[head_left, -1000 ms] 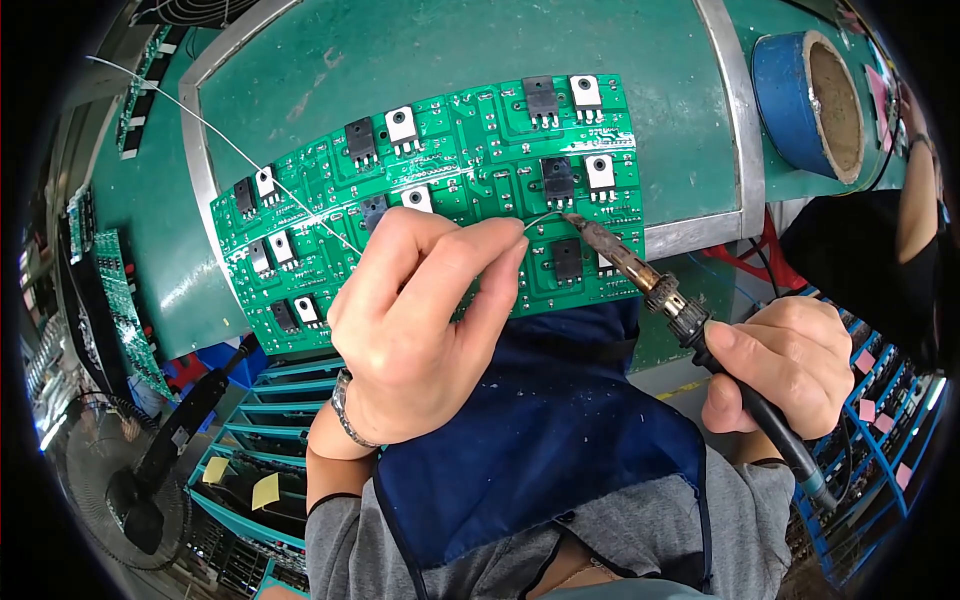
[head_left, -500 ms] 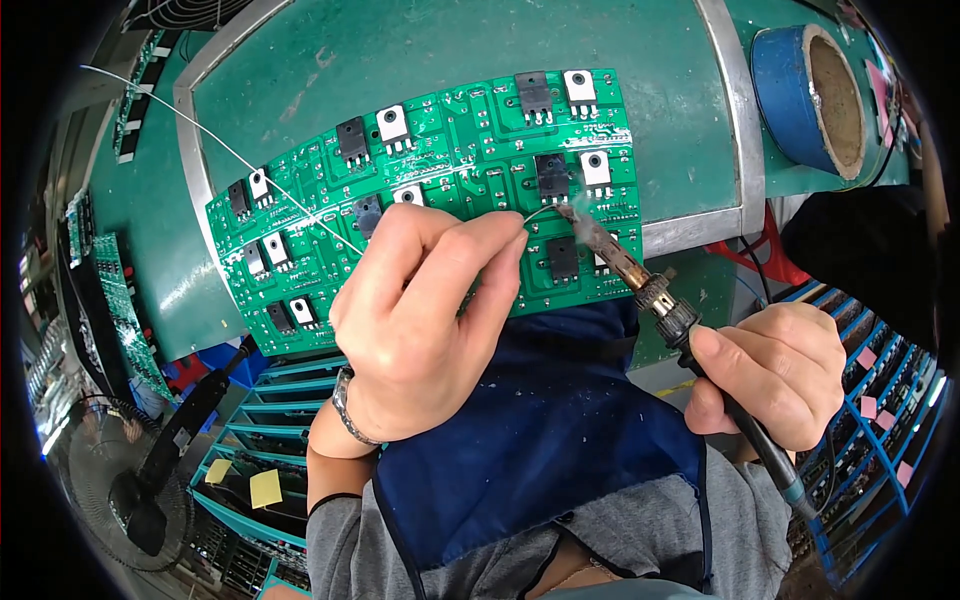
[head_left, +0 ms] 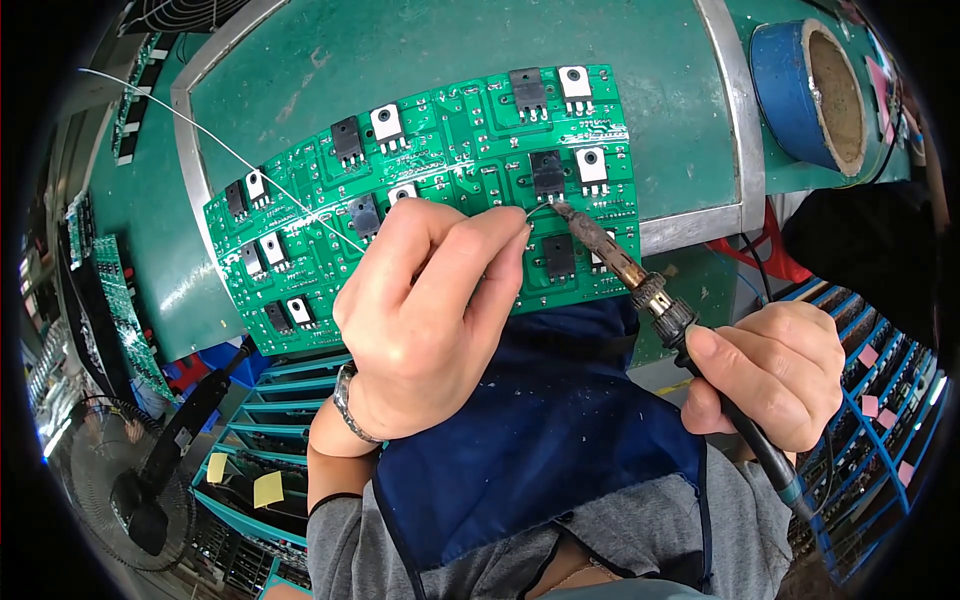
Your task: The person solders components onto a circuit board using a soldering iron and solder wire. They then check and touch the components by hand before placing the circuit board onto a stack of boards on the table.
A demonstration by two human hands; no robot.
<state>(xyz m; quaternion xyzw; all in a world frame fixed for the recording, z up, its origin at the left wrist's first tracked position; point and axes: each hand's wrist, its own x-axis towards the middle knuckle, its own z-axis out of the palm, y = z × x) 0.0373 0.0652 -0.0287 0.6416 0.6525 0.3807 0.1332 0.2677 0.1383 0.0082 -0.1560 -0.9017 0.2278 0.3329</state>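
A green circuit board panel (head_left: 470, 130) lies across the near edge of the bench, bearing several black and white three-legged components. Between thumb and forefinger, my left hand (head_left: 425, 310) pinches a thin solder wire (head_left: 200, 130), whose short end reaches the legs of a black component (head_left: 548, 175) on the board's right part. The wire's long tail runs off to the upper left. My right hand (head_left: 770, 375) grips the black handle of a soldering iron (head_left: 655, 300). Its darkened tip meets the same component's legs, close to the wire end.
A blue-sided roll (head_left: 795, 95) stands at the upper right, beyond the metal frame edge (head_left: 735, 110) of the bench. Racks of boards (head_left: 290, 420) flank me at lower left and lower right (head_left: 870, 390). A fan (head_left: 120, 490) is at the left.
The iron's tip has shifted slightly left along the component's legs, and the smoke around it has thinned. The board has slid a little to the left; my left hand stays nearly in place.
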